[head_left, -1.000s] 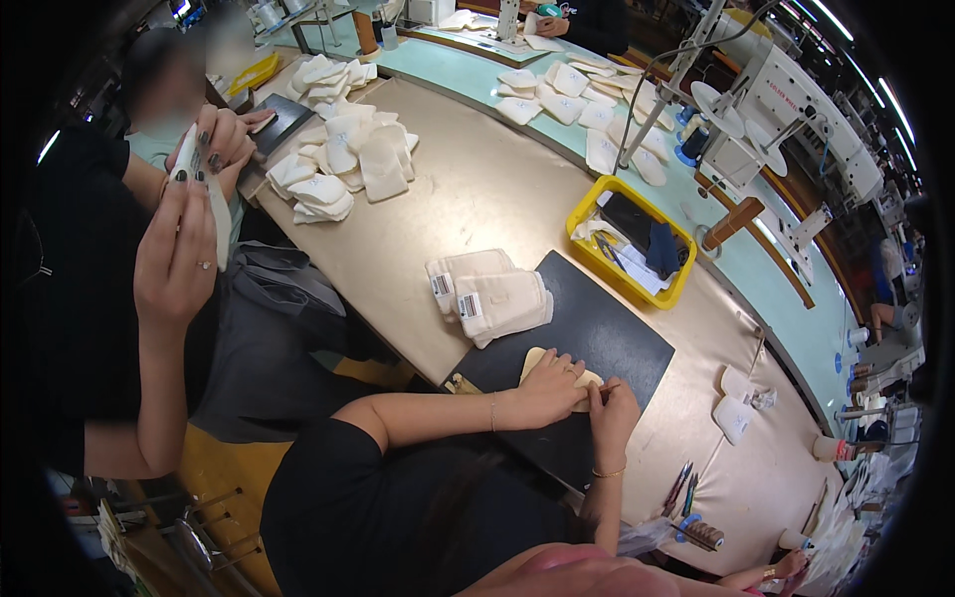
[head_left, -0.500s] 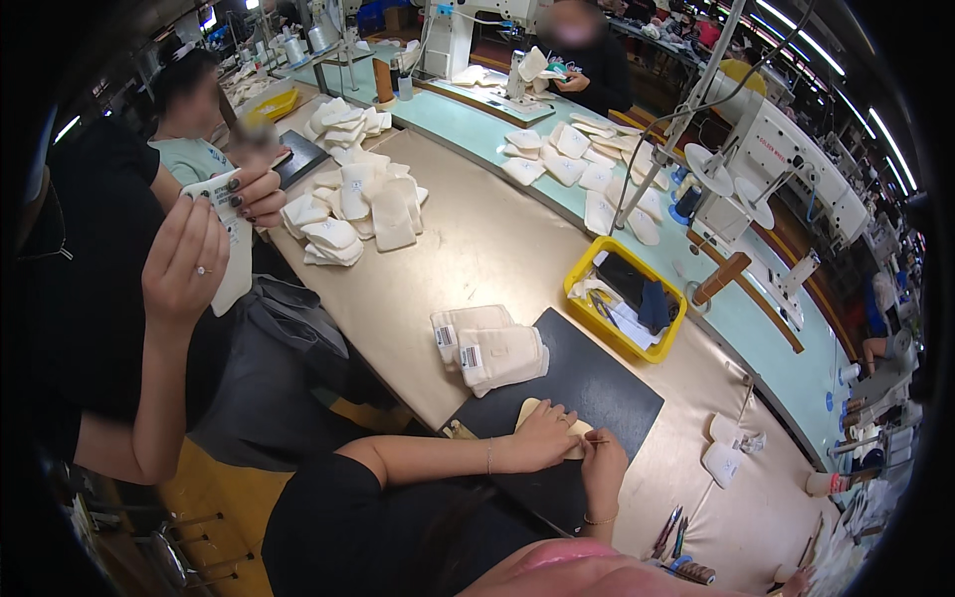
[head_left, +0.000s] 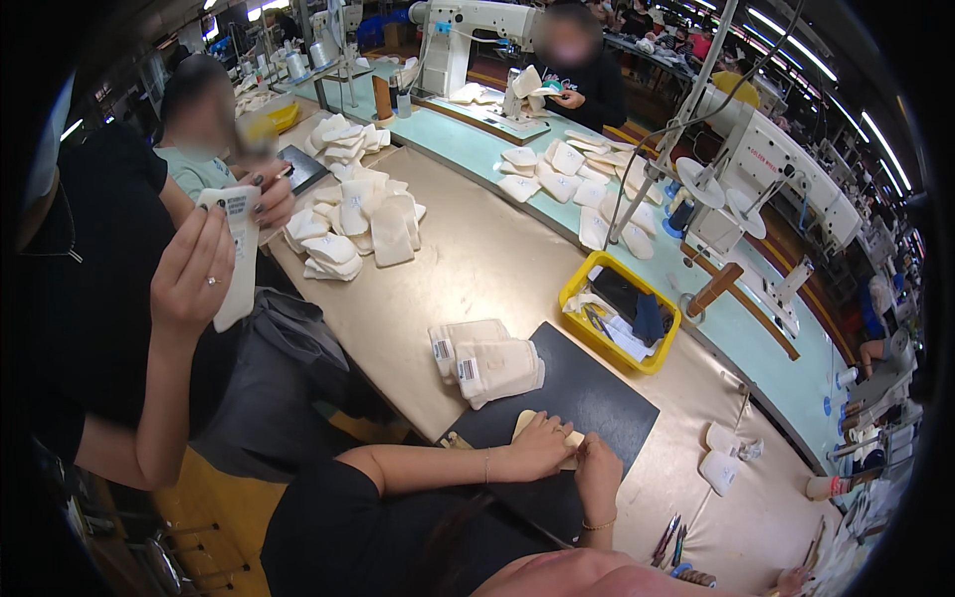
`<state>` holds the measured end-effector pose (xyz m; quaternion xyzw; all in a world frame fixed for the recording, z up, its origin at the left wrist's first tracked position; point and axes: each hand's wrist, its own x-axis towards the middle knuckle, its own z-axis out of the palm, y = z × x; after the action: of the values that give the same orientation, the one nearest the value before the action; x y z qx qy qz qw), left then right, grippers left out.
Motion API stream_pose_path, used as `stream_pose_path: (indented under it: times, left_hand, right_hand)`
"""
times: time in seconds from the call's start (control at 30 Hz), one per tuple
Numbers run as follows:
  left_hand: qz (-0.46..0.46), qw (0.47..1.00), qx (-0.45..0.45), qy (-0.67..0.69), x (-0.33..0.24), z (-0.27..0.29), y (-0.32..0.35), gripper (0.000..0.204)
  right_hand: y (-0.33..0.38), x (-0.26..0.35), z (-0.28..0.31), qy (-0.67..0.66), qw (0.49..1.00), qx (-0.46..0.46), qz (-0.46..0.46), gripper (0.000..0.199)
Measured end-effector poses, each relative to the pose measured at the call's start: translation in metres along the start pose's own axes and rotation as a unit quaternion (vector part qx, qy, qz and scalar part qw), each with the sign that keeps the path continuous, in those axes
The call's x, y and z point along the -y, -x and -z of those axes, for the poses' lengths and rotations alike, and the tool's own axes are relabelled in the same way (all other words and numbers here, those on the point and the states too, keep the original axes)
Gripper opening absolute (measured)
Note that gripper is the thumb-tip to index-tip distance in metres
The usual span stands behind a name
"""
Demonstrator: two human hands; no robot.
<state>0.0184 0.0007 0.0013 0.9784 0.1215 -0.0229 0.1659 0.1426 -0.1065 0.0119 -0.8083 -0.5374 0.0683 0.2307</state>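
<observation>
A cream fabric pad [head_left: 527, 422] lies on the black board [head_left: 607, 398] in front of me, mostly hidden under my hands. My left hand [head_left: 542, 448] rests over the pad, its fingers curled down and holding it against the board. At the pad's right end is my right hand [head_left: 599, 470], fingers pinched together; what sits between the fingertips is too small to make out. Just beyond my left hand, two finished-looking cream pads [head_left: 497, 370] with small printed labels overlap on the board's far left corner.
A yellow basket [head_left: 571, 320] holds scissors and dark cloth. Loose pads [head_left: 718, 471] lie right, near pens [head_left: 668, 537] and a thread spool. Pad piles [head_left: 363, 214] stand at far left. A co-worker's hand [head_left: 199, 264] holds a pad at left. Sewing machines [head_left: 786, 164] line the bench.
The view has shifted slightly. My right hand's fingertips have drawn in at the pad's end, and the thin item seen at them earlier no longer shows. My left hand stays on the pad.
</observation>
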Motion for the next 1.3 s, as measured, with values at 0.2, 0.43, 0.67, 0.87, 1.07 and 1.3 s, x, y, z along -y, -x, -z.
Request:
stream_pose_path:
  times: [0.2,0.43,0.67,0.87,1.07,1.3]
  left_hand:
    - [-0.003,0.999,-0.031,-0.008,0.0011,-0.0043,-0.0002,0.046]
    - [-0.007,0.999,-0.031,-0.003,0.0014,-0.0059,0.0006,0.046]
    - [0.002,0.999,-0.040,0.003,-0.0001,-0.0065,-0.0005,0.045]
    - [-0.002,0.998,-0.062,0.005,0.0006,-0.0070,0.0013,0.042]
    - [0.003,0.999,-0.046,0.014,-0.0001,-0.0050,-0.0005,0.043]
    - [0.004,0.999,-0.039,0.027,0.0003,-0.0039,-0.0014,0.044]
  right_hand:
    - [-0.0012,-0.0032,0.0024,0.013,1.000,0.020,0.002,0.010]
    - [0.0004,-0.0009,-0.0008,0.007,1.000,0.006,-0.012,0.013]
    - [-0.0017,-0.0061,-0.0011,-0.008,1.000,0.009,-0.009,0.014]
    - [-0.0051,-0.0077,-0.0010,0.004,1.000,0.021,-0.014,0.014]
    - [-0.0074,-0.0052,0.0022,0.007,0.999,0.018,-0.039,0.013]
    - [-0.0088,-0.0060,0.0035,0.013,0.999,0.033,-0.037,0.014]
